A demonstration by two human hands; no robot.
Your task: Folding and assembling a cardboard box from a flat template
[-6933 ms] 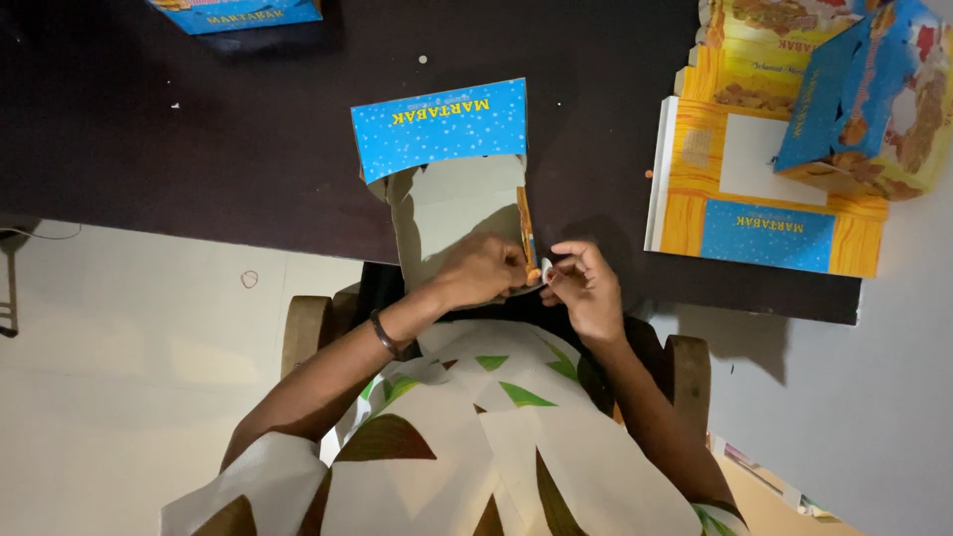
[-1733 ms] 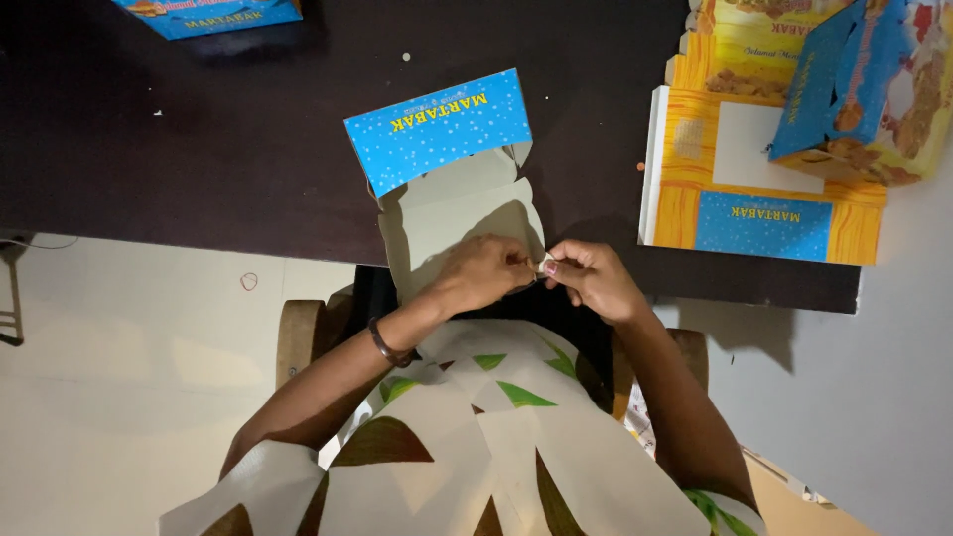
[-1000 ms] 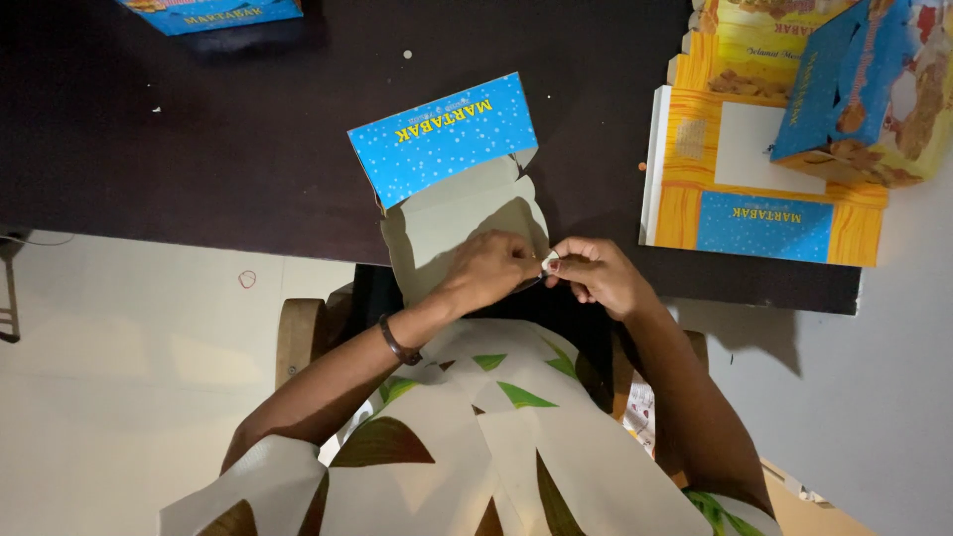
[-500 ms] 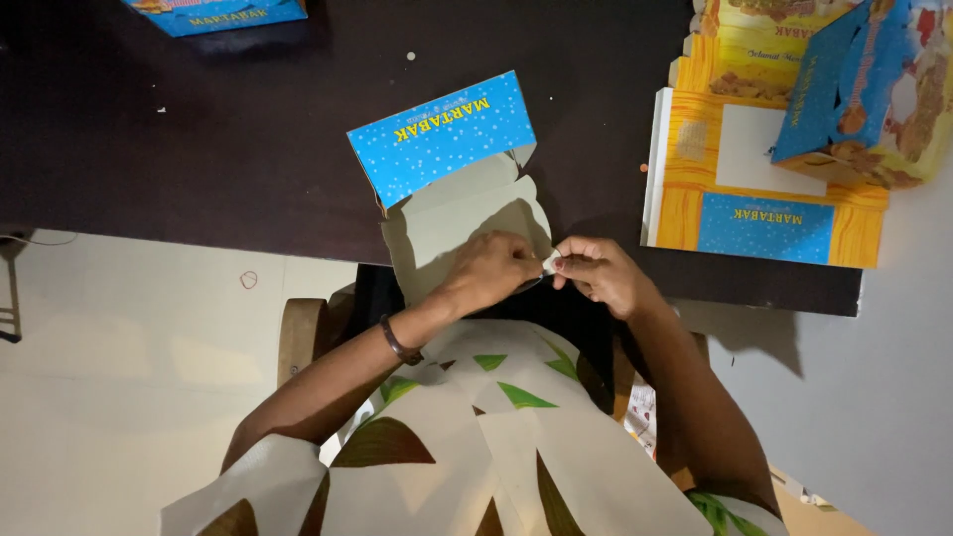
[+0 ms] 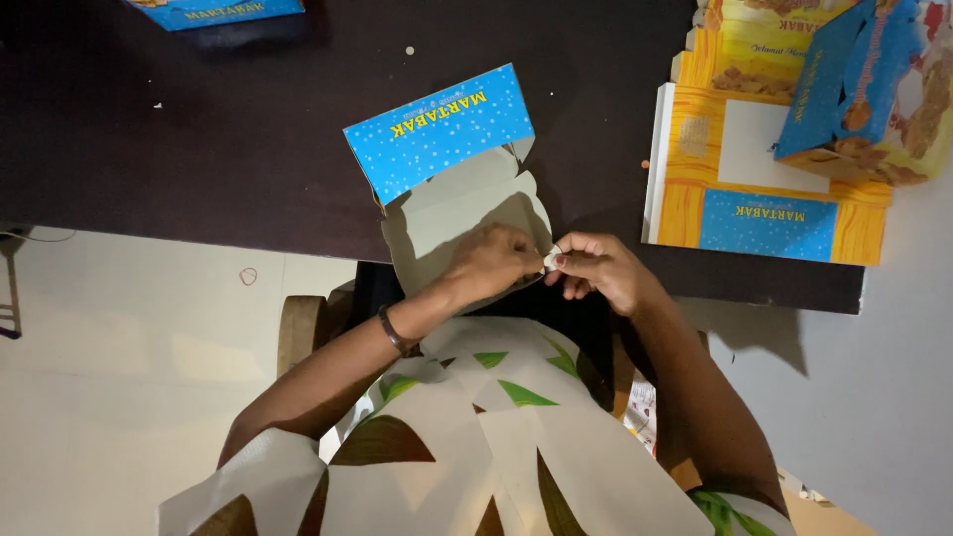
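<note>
A dark table [image 5: 199, 149] bears a stack of flat orange-and-blue cartons [image 5: 759, 189] well to the right of the half-folded blue-and-grey carton [image 5: 452, 184], which overhangs the table's near edge. The left hand [image 5: 493, 263] lies on that carton's grey inner flap, fingers curled together. Just right of the carton, the right hand [image 5: 596, 270] pinches a small white piece [image 5: 552, 259] at its corner between thumb and forefinger.

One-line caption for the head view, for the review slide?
Both hands, left hand and right hand, pinch a flap of a blue-and-grey flat cardboard box at the dark table edge.
</note>
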